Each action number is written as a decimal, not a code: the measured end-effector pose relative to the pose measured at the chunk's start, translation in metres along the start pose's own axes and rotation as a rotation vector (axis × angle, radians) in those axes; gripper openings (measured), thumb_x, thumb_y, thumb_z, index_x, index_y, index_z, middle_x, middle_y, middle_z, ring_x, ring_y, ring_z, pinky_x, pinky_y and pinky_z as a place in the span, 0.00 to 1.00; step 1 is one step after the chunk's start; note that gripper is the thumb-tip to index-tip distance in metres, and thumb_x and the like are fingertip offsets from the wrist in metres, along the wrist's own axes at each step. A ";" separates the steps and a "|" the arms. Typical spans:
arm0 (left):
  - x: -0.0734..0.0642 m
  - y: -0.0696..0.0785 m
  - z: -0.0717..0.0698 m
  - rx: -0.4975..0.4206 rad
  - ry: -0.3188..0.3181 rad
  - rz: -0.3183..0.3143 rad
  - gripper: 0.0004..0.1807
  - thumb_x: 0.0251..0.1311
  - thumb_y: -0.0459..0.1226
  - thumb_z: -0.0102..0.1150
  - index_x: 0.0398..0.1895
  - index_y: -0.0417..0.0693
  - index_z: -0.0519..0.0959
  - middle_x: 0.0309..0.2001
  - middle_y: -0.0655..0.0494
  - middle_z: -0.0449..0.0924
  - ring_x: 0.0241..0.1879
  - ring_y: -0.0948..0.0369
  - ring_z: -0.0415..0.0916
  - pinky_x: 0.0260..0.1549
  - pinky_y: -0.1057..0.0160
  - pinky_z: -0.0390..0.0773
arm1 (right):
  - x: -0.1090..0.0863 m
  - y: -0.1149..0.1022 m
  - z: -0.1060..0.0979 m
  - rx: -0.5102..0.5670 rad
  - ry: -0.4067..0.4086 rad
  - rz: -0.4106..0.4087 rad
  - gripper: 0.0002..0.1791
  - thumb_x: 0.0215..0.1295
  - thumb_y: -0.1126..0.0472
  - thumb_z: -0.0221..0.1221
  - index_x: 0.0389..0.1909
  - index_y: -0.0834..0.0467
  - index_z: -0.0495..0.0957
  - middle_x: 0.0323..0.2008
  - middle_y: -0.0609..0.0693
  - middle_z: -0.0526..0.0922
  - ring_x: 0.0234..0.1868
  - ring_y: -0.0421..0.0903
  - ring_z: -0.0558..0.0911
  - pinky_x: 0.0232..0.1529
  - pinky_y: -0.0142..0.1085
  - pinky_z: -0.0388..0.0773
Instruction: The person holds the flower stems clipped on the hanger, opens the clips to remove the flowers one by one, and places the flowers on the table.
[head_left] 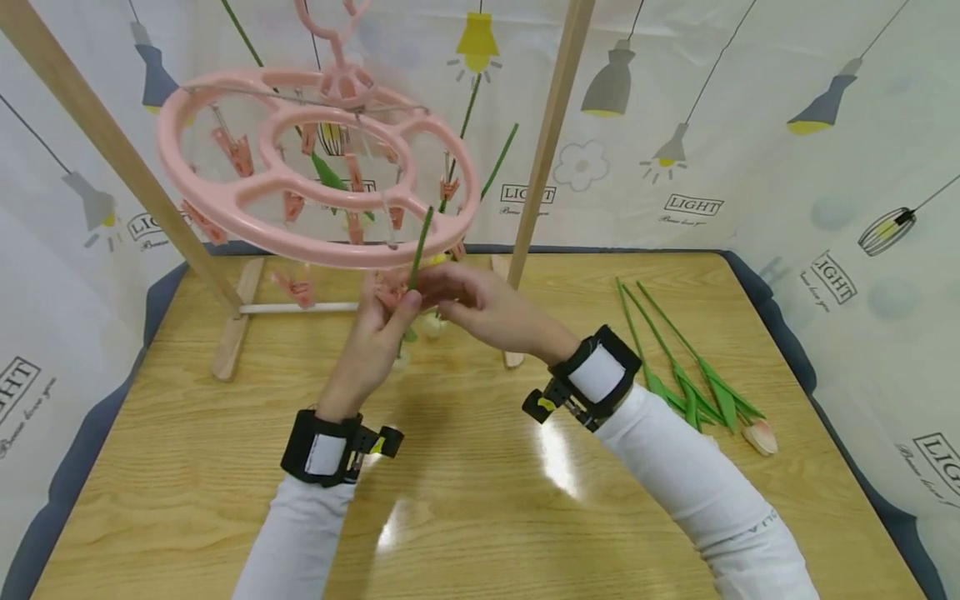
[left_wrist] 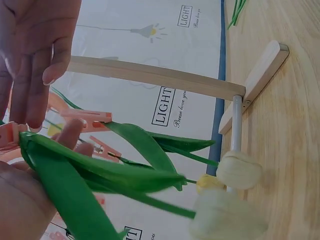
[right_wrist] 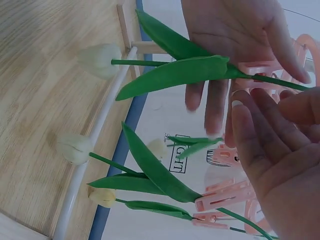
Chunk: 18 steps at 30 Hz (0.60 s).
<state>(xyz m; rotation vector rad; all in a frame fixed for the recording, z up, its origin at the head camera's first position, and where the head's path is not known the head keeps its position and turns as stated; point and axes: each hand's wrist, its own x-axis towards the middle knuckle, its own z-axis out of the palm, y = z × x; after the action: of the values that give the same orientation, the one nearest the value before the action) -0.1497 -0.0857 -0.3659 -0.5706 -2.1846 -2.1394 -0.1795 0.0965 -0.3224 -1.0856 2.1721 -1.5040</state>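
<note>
Under the front rim of a pink round drying hanger (head_left: 315,250), my left hand (head_left: 367,333) holds a pink clothespin (right_wrist: 260,70), thumb in front and fingers behind. An artificial white tulip (left_wrist: 227,217) hangs bloom down at that clothespin, its green stem (head_left: 422,242) rising past the rim. Its leaves (left_wrist: 70,185) spread below the clip. Beside it my right hand (head_left: 498,310) has loosely bent fingers, the fingertips right at the clip and stem. Another white tulip (right_wrist: 74,149) and a yellow one (right_wrist: 104,197) hang upside down from neighbouring clips.
A wooden stand with posts (head_left: 551,142) and a white bottom bar (head_left: 300,308) surrounds the hanger. Several tulips (head_left: 697,375) lie at the right of the table (head_left: 450,517), one with a pale pink bloom (head_left: 761,436). More pink clothespins (head_left: 234,152) dangle from the hanger.
</note>
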 end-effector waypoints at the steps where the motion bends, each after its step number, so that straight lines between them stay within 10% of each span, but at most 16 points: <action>1: 0.000 0.000 0.000 0.005 0.005 -0.013 0.27 0.75 0.44 0.39 0.71 0.53 0.46 0.48 0.50 0.68 0.48 0.57 0.71 0.48 0.57 0.72 | 0.000 0.000 0.001 -0.007 -0.002 -0.008 0.24 0.65 0.79 0.46 0.62 0.68 0.68 0.56 0.65 0.79 0.53 0.51 0.80 0.53 0.44 0.81; 8: -0.005 -0.003 -0.001 0.087 0.047 -0.077 0.31 0.72 0.59 0.22 0.64 0.47 0.57 0.33 0.49 0.64 0.27 0.53 0.71 0.28 0.61 0.71 | -0.004 0.002 0.002 -0.037 -0.002 -0.037 0.25 0.61 0.81 0.44 0.60 0.69 0.70 0.55 0.66 0.79 0.52 0.55 0.80 0.49 0.48 0.82; 12: -0.004 -0.005 -0.001 0.098 0.058 0.005 0.26 0.75 0.51 0.30 0.46 0.34 0.67 0.32 0.49 0.69 0.25 0.57 0.69 0.26 0.65 0.72 | -0.006 0.002 0.000 -0.007 0.049 -0.039 0.18 0.66 0.78 0.48 0.56 0.69 0.72 0.50 0.67 0.81 0.49 0.55 0.81 0.47 0.46 0.82; 18: -0.004 -0.006 -0.002 0.073 0.076 0.058 0.16 0.74 0.39 0.40 0.47 0.31 0.68 0.38 0.44 0.78 0.32 0.61 0.77 0.29 0.72 0.76 | -0.009 0.002 -0.008 0.054 0.161 -0.067 0.16 0.68 0.75 0.50 0.55 0.73 0.71 0.47 0.71 0.80 0.47 0.59 0.81 0.48 0.45 0.83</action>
<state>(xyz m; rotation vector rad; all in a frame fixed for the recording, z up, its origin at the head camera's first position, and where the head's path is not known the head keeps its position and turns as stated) -0.1480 -0.0887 -0.3732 -0.5327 -2.1681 -2.0094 -0.1789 0.1089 -0.3223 -1.0625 2.2048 -1.7245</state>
